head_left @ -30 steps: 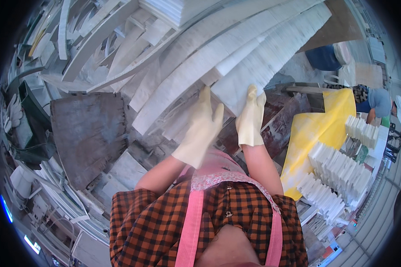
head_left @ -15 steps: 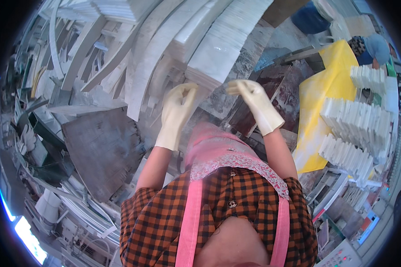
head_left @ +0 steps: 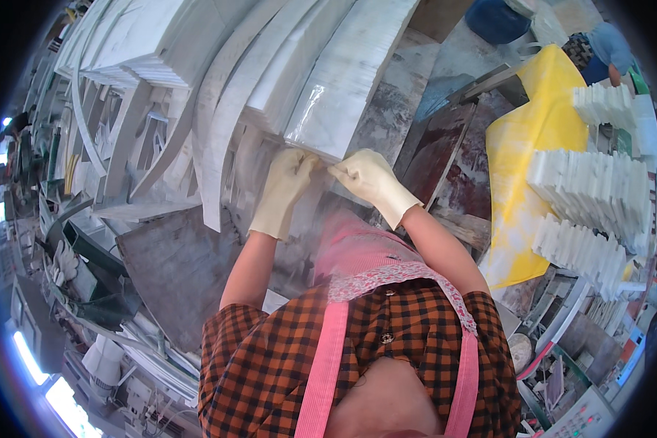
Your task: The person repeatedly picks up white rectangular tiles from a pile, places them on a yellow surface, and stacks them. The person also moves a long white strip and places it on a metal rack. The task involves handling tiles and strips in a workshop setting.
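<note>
Both my hands wear cream rubber gloves and meet at the near end of a long stack of white slabs (head_left: 347, 77), which has a shiny, wet-looking or film-like top. My left hand (head_left: 290, 179) is closed just below the stack's near left corner. Closed as well, my right hand (head_left: 365, 179) lies against the near right corner, its fingertips almost touching the left ones. What the fingers pinch, if anything, is too small or hidden to make out.
Curved pale strips (head_left: 223, 139) and another white stack (head_left: 142, 36) stand to the left. A grey board (head_left: 179, 266) leans nearer me. Rightward are a yellow sheet (head_left: 529, 160), rows of white slabs (head_left: 588, 179) and, farther off, another person (head_left: 607, 51).
My right hand has come left and its raised fingers have closed, narrowing the gap to my left hand. The left fingers have curled in more. The whole view has shifted slightly.
</note>
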The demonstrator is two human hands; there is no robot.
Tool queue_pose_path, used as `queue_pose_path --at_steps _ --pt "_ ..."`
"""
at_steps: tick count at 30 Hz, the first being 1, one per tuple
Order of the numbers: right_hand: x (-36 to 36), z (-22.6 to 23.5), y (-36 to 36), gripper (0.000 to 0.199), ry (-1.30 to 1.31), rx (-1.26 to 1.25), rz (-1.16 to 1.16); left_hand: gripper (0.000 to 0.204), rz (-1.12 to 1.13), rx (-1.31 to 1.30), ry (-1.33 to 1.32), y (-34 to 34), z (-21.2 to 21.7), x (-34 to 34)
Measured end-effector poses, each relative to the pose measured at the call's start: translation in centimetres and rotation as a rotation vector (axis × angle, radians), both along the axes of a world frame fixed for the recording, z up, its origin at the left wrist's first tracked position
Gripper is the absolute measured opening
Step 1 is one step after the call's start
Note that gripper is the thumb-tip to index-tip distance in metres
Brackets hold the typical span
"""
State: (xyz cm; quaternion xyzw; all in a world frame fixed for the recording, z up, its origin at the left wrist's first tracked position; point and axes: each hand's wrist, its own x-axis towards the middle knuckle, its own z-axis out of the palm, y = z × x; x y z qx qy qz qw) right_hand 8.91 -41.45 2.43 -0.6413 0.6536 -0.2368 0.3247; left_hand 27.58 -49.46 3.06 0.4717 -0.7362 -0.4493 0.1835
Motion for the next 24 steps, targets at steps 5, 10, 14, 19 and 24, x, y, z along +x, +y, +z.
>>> queue_pose_path --at_steps 5,10,14,19,24 --pt "-0.3 2.8 0.1 0.037 -0.014 -0.005 -0.053 0.025 -0.003 0.097 0.039 -0.3 -0.6 0.0" --pt "-2.9 9.7 -1.6 0.045 0.204 -0.165 -0.143 0.027 0.024 -0.006 0.083 1.1 0.3 -0.2" --pt "-1.4 9.9 -4.6 0.085 0.599 -0.464 0.113 0.032 0.342 0.316 0.378 3.0 1.8 -0.7" --pt "-0.1 8.3 -5.6 0.098 0.605 -0.427 0.094 0.030 0.388 0.401 0.436 2.4 2.6 -1.7" --pt "-0.2 8.2 -5.9 0.102 0.632 -0.455 0.085 0.026 0.401 0.393 0.403 1.8 3.0 -2.0"
